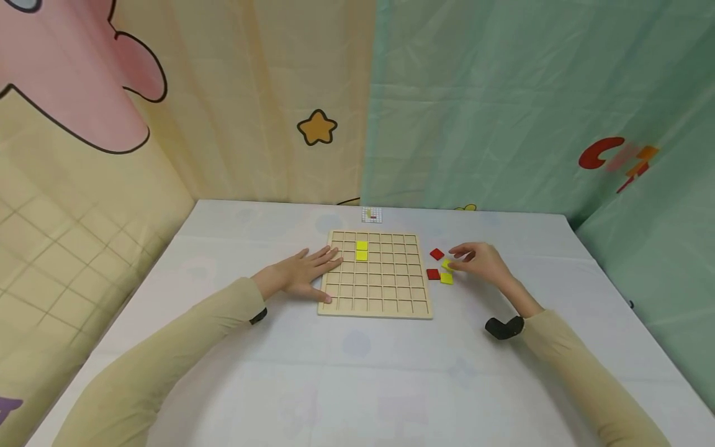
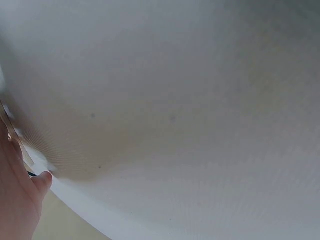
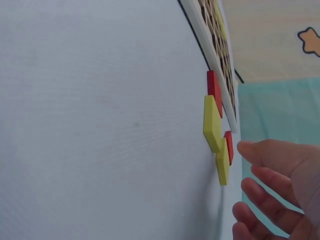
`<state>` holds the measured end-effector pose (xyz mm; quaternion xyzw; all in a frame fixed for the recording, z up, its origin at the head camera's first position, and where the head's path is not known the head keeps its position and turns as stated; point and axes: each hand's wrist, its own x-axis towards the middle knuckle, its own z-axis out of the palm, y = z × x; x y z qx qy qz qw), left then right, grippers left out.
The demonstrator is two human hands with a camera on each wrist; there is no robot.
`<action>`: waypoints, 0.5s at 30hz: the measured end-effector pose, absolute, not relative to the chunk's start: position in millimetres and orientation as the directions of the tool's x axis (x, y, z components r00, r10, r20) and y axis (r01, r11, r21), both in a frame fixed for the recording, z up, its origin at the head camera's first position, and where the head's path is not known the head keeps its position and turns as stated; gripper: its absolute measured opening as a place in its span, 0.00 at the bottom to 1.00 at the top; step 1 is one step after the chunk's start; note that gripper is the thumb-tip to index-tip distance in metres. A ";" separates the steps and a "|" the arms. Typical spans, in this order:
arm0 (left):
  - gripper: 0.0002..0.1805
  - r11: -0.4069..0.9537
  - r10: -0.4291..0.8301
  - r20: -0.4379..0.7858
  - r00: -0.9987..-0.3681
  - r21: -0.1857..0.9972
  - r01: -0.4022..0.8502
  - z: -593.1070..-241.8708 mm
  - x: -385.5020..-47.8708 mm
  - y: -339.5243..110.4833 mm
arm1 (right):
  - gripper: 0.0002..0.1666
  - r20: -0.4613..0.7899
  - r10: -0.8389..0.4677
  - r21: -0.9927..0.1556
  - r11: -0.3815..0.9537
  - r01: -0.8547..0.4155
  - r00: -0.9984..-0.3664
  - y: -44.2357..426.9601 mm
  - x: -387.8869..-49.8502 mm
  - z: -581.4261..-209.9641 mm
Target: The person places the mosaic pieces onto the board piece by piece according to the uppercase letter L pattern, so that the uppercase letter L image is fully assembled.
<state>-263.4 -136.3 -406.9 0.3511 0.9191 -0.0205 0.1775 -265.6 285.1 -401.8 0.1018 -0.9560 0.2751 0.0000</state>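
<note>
A square wooden grid board [image 1: 385, 285] lies on the table, with one yellow tile [image 1: 362, 245] directly beyond another yellow tile [image 1: 362, 256] in a column. My left hand [image 1: 304, 271] rests with spread fingers on the board's left side; in the left wrist view only part of this hand [image 2: 22, 195] shows. Right of the board, my right hand [image 1: 479, 261] is over a loose yellow tile [image 1: 447, 264], fingers loosely bent. In the right wrist view its thumb and fingers [image 3: 272, 182] appear apart from the tiles. Beside it lie another yellow tile [image 1: 446, 279] and two red tiles [image 1: 433, 274].
Behind the board lies a small card [image 1: 372, 215] printed with a coloured grid. A white cloth [image 1: 357, 379] covers the table. Patterned curtains [image 1: 480, 112] hang along its back and sides. Each wrist wears a black device [image 1: 504, 328].
</note>
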 end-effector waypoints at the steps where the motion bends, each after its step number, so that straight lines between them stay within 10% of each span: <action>1: 0.54 0.752 0.639 -0.340 -0.691 0.086 0.653 -407.0 -263.4 -136.3 | 0.22 0.057 -0.191 -0.522 0.831 -0.193 -0.980 286.6 -265.1 -403.8; 15: 0.54 0.753 0.638 -0.345 -0.688 0.096 0.651 -404.7 -262.1 -135.8 | 0.22 0.001 -0.172 -0.482 0.863 -0.151 -0.985 288.6 -260.5 -408.2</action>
